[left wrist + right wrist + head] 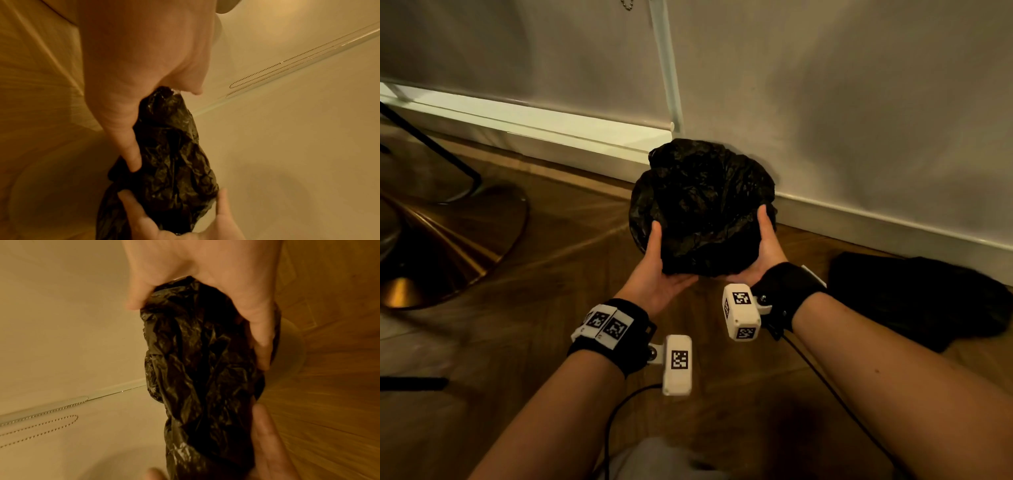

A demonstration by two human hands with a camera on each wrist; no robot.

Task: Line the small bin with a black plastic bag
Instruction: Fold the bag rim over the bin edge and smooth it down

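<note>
A crumpled black plastic bag bulges in a round shape on the wooden floor by the wall. It covers the small bin, of which only a pale curved edge shows behind the bag. My left hand grips the bag's near left edge, thumb on top and fingers underneath. My right hand grips the near right edge the same way. In the left wrist view my left hand pinches the bag. In the right wrist view my right hand curls round the bag.
The wall and white skirting board stand right behind the bag. A gold flared stand base sits on the floor at left. A black bundle lies at right. Cables trail over the floor near me.
</note>
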